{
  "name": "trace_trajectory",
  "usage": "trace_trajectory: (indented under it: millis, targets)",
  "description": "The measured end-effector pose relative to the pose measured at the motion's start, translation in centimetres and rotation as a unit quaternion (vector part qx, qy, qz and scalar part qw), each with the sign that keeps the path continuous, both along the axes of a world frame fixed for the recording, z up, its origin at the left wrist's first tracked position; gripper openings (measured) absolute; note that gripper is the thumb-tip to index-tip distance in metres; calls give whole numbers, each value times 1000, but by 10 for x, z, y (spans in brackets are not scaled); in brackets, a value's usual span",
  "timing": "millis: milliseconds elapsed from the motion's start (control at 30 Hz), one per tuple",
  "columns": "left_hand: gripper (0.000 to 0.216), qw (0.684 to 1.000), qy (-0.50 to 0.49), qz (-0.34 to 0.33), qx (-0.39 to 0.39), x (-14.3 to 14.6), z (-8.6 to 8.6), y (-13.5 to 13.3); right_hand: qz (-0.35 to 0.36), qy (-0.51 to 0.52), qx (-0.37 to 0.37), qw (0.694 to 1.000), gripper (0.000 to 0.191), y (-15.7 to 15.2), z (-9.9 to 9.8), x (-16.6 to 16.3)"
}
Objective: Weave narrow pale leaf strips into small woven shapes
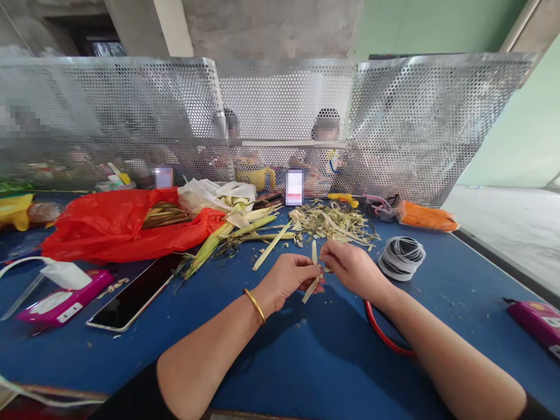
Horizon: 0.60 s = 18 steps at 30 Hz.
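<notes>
One pale plant strip (314, 252) slants above the blue bench (271, 373), pinched between the thumb and fingers of our left hand (291, 274). Just beside it, our right hand (350, 265) curls its fingers together, though we cannot tell whether they grip anything. Beyond our hands lies a heap of peelings (335, 224), with a red bag (105, 224) to our left and a coil of cord (401, 259) to our right.

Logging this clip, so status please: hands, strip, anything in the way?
Left hand pinching pale strip. Right hand close beside it, hold unclear. Scraps heaped just beyond.
</notes>
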<state>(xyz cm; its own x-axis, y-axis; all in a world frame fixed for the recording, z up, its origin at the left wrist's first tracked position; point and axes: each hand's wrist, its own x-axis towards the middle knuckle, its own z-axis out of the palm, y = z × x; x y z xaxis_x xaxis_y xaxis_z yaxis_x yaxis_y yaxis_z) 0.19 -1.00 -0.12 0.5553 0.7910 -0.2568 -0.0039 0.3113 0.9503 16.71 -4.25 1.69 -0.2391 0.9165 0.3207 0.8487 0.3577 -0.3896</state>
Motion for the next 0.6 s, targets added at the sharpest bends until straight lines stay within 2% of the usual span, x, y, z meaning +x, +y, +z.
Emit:
trace_trajectory:
  millis: [100,167,267,367,467,600]
  targets:
    - [27,999,-9,-43,2,-2,-1,0,-6,92,-57,994,12,3,0,2]
    - [28,998,-8,-64,10,-3,-1,0,2,200,-143,969,13,6,-1,4]
    - [26,995,-17,-100,25,-5,1,-1,44,357,-280,890,20,8,-3,8]
    - [24,990,-55,-122,41,-6,5,-3,71,449,-347,820,25,9,-6,11]
    - [22,990,-96,-85,64,-5,8,-3,51,505,-363,781,26,9,-9,11]
    - [20,990,-108,20,89,-3,8,-1,40,520,-346,780,29,9,-12,3]
